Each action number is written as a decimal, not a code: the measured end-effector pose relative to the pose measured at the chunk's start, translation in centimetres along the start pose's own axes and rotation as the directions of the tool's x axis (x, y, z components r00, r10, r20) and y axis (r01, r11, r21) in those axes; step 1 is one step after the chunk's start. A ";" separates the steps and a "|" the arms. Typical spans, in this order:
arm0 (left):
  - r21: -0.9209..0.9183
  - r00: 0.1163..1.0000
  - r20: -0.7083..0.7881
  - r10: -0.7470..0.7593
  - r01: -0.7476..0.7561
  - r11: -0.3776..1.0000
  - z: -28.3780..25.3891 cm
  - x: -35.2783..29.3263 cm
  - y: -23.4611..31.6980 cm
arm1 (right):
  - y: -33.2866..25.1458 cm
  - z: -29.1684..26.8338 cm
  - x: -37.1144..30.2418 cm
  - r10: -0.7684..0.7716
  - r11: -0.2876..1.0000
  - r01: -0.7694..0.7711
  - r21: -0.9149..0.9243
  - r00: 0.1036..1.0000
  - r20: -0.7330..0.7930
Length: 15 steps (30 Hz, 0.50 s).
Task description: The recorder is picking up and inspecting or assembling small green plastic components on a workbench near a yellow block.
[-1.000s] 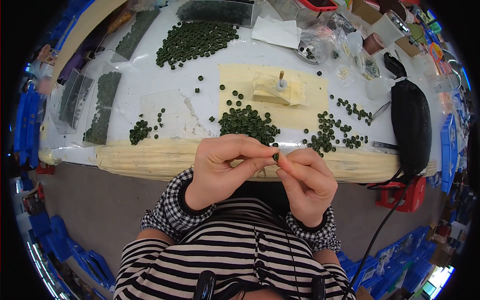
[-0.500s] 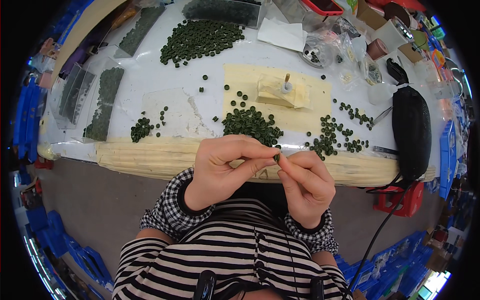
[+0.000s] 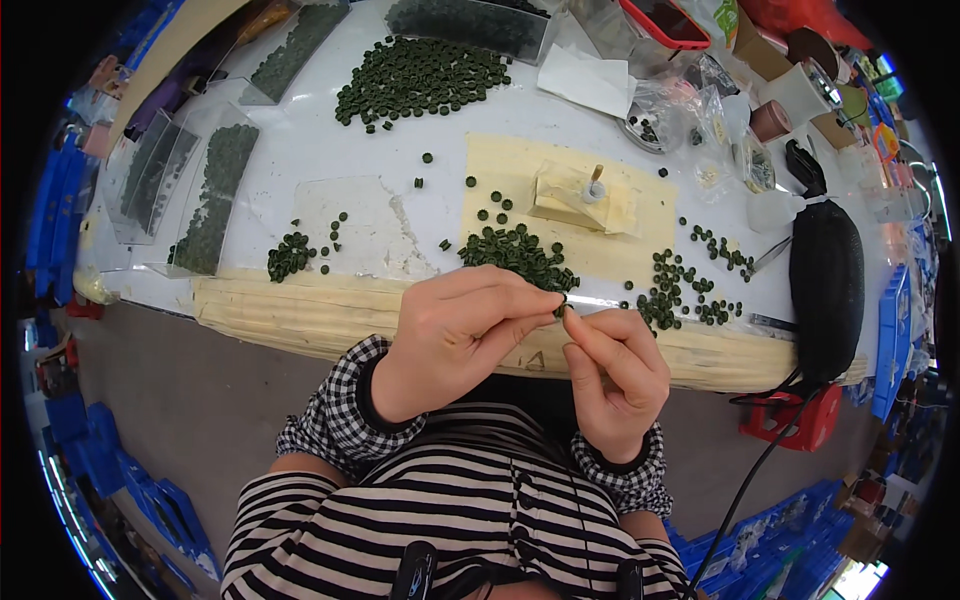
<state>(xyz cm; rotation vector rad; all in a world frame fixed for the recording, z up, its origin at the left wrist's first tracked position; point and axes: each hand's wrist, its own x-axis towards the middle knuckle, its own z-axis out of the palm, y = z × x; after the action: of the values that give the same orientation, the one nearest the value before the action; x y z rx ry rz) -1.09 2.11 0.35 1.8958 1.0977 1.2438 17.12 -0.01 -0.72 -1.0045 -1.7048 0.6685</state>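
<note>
My left hand (image 3: 450,340) pinches a small dark green ring-shaped part (image 3: 562,310) between thumb and forefinger, just over the table's padded front edge. From the other side my right hand (image 3: 622,375) meets it with the forefinger tip; its other fingers are curled and its thumb sits lower, a little apart. Fingertips hide most of the part. Right behind the hands lies a heap of similar green parts (image 3: 515,255). A looser group (image 3: 665,300) spreads to the right, and a smaller cluster (image 3: 290,256) lies to the left.
A tape-wrapped block (image 3: 570,205) with an upright peg stands behind the heap. Farther back are a large pile of green parts (image 3: 420,82) and clear trays (image 3: 215,200). At right lie tweezers (image 3: 772,255), a black fabric-covered object (image 3: 826,270) with a cable, and plastic bags (image 3: 705,125).
The table scene has shifted slightly to the right in the view. Both hands stay together at the small green part, which has turned a little between the fingertips.
</note>
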 end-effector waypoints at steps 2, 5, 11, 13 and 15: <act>0.114 0.999 -0.036 -0.007 0.011 0.993 -0.3 0.3 -0.1 | 0.4 0.0 0.2 -0.056 0.994 0.049 -0.101 0.996 -0.063; 0.225 0.997 -0.076 -0.027 0.043 0.973 -0.9 0.5 -0.6 | 0.8 -0.1 0.3 -0.066 0.985 0.038 -0.169 0.984 -0.162; 0.276 0.992 -0.125 0.016 0.019 0.961 -1.2 0.5 -0.9 | 1.7 -0.2 -0.1 -0.055 0.985 0.015 -0.174 0.972 -0.228; 0.336 0.983 -0.173 0.065 -0.003 0.942 -2.0 0.7 -1.1 | 1.8 -0.1 -0.2 -0.073 0.981 0.030 -0.192 0.972 -0.223; 0.407 0.970 -0.227 0.083 0.017 0.913 -3.3 1.3 -1.7 | 1.9 -0.1 -0.2 -0.090 0.978 0.044 -0.205 0.972 -0.218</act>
<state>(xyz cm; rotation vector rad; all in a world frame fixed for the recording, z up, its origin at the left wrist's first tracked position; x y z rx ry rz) -4.36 4.16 0.69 2.1090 1.5599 1.3721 17.78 0.76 -2.30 -1.1115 -1.6174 0.3286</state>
